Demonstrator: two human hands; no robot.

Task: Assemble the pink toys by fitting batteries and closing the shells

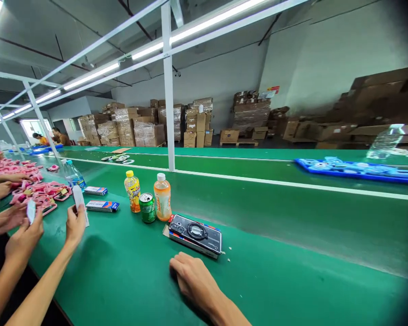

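One right hand, the wearer's own, is nearest, palm down at the green bench with its fingers curled under; their undersides are hidden, so whether its grip is clenched, loose or around something cannot be told. The wearer's left hand is outside the view, and its grip cannot be told either. Just beyond the right hand, apart from it, one clear phone case with one black ring lies on a flat box with red and blue markings. At least three pale scraps lie beside its right end. To the left, a co-worker's two hands are raised, one pinching one white strip, the other one pale piece. Behind the case stand three drinks: one green can, one orange bottle and one yellow-capped bottle. Farther left lie two slim boxes, one clear water bottle and a heap of pink cases, too jumbled to count. Across the bench, one blue tray holds blurred light-blue pieces, with one clear bottle behind it. Farthest back, many stacked cartons line the wall.
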